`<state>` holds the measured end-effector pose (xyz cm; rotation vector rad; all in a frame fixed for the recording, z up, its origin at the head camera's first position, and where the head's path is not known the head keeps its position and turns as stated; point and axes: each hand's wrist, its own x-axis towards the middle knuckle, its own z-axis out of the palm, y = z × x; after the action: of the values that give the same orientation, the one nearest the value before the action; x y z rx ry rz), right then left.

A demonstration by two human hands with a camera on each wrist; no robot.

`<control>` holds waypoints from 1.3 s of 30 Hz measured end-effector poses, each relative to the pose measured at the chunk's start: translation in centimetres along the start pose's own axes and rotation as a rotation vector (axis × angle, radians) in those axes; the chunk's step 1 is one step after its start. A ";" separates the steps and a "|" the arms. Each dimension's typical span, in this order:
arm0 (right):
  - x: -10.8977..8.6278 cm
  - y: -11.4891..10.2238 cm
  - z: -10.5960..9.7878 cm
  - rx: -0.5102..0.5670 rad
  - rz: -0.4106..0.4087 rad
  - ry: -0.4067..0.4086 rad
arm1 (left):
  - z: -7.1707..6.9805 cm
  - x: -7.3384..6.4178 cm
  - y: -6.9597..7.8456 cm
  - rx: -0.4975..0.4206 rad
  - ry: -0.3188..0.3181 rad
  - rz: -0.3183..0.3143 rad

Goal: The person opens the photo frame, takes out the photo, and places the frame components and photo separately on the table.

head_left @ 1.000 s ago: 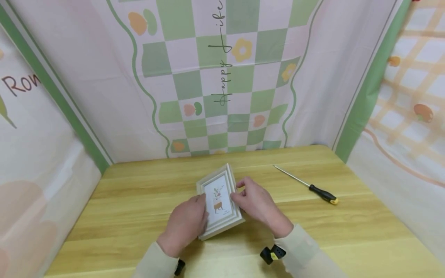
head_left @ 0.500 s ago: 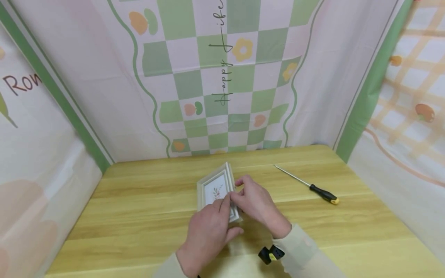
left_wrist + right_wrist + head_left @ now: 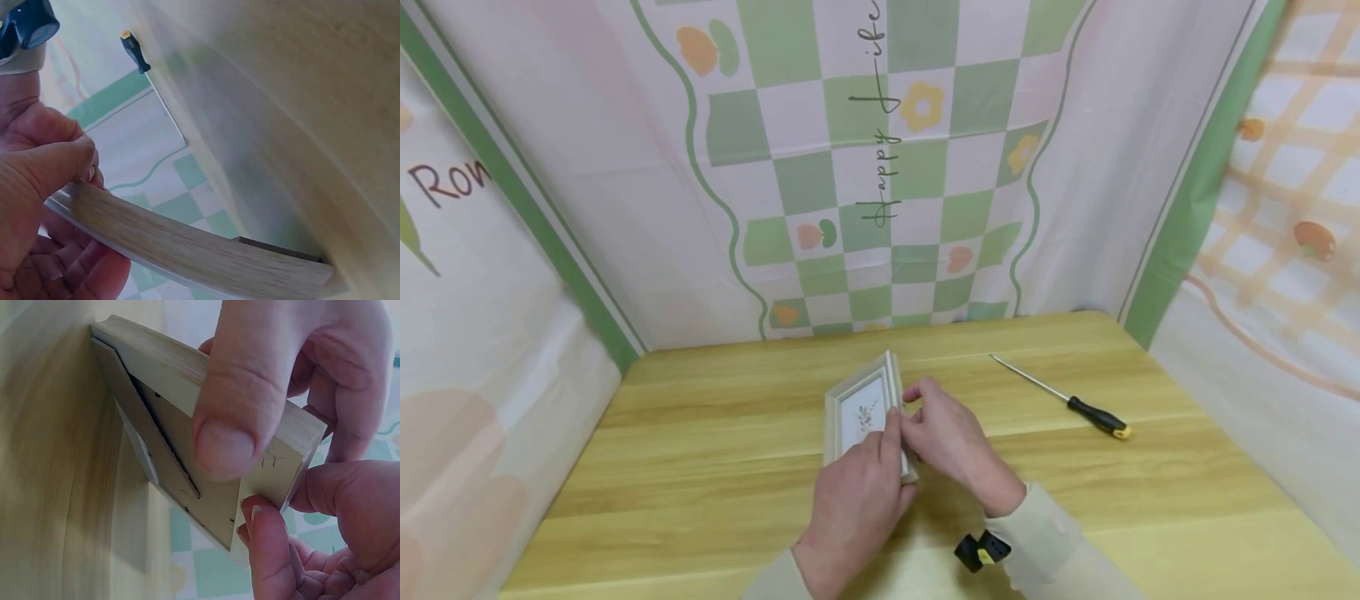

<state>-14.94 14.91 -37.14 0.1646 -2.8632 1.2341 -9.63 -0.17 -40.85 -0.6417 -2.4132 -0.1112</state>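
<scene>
Two hands share the picture frame as I follow from my station. The left hand is curled round its near part, fingers across the front, thumb behind on the back; I take this as the steadying hold. At its two o'clock, the right hand is bent into a pinch on the frame's right side, probably balancing the other grip. The frame tilts over the tabletop near its middle, and I can't tell whether its lower edge bears on the wood. Behind it, a support leg angles away from the back, perhaps one reason the frame isn't laid flat. Out at three o'clock lies the screwdriver, tip toward ten, handle toward four, seemingly parked clear of both hands yet handy for the right. At twelve hangs a checked cloth, presumably as backdrop.
</scene>
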 end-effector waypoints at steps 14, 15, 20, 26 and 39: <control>-0.3 -0.1 -0.4 0.070 -0.019 -0.020 | -0.2 -0.2 -0.4 -0.009 0.081 0.035; -0.3 0.0 -0.4 0.080 -0.017 -0.019 | -0.2 -0.2 -0.5 -0.010 0.084 0.037; 0.0 0.3 -0.7 0.087 0.001 -0.011 | -0.4 -0.3 -0.8 -0.016 0.095 0.042; 0.1 0.8 -0.6 0.056 0.007 -0.010 | -0.6 -0.3 -1.0 -0.038 0.130 0.043; 0.4 2.0 0.3 -0.177 0.000 -0.095 | -1.4 -0.4 -1.5 -0.092 0.167 -0.017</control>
<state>-15.58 15.99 -38.81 0.2252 -3.0343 0.9909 -9.28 -1.92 -39.81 -0.6270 -2.2629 -0.2734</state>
